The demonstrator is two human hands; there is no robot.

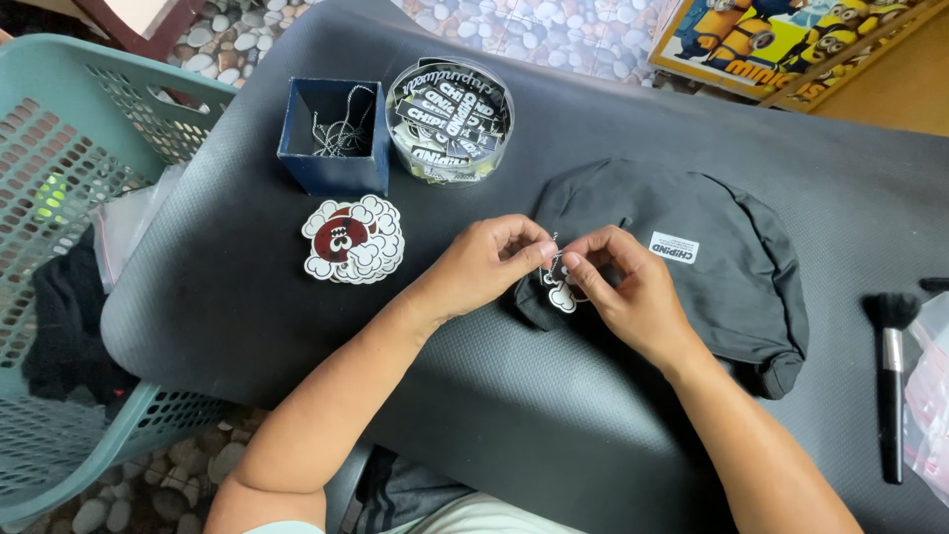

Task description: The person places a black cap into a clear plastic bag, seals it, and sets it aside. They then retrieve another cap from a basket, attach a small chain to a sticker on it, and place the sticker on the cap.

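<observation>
Cloud-shaped tag point(561, 293), white card with a dark outline, sits at mid-mat between both hands, resting on the left corner of a folded black garment point(692, 272). A thin metal ball chain point(550, 259) runs up from the tag into the fingertips.

Left hand point(484, 262): thumb and forefinger pinched on the chain's upper end. Right hand point(623, 287): fingers curled in, pinching the chain or tag from the right; the exact contact point is too small to tell.

Garment: soft matte black fabric, rounded outline, ribbed hem at the near right. 1 small white rectangular woven label point(674, 247) with dark print lies on its upper face, just right of the right hand.

Work surface: dark grey foam mat point(247, 297), fine pebbled texture, rounded corners.

Far left on the mat:
- square navy cardboard box point(334, 138), open top, loose ball chains inside
- round clear plastic tub point(450, 121) touching the box's right side, packed with black rectangular tags with white lettering
- stack of cloud-shaped cards point(353, 239) just near of the box, white scalloped edge, dark red centre with a face graphic

Right edge: makeup-style brush point(892, 376), black bristles, silver ferrule, black handle, lying far to near. Clear plastic bags point(929, 396) just right of it.

Left of the mat: teal plastic lattice basket point(69, 129) holding dark cloth. Far right: yellow cartoon-print picture panel point(791, 40) on a pebble-pattern floor point(554, 30).
</observation>
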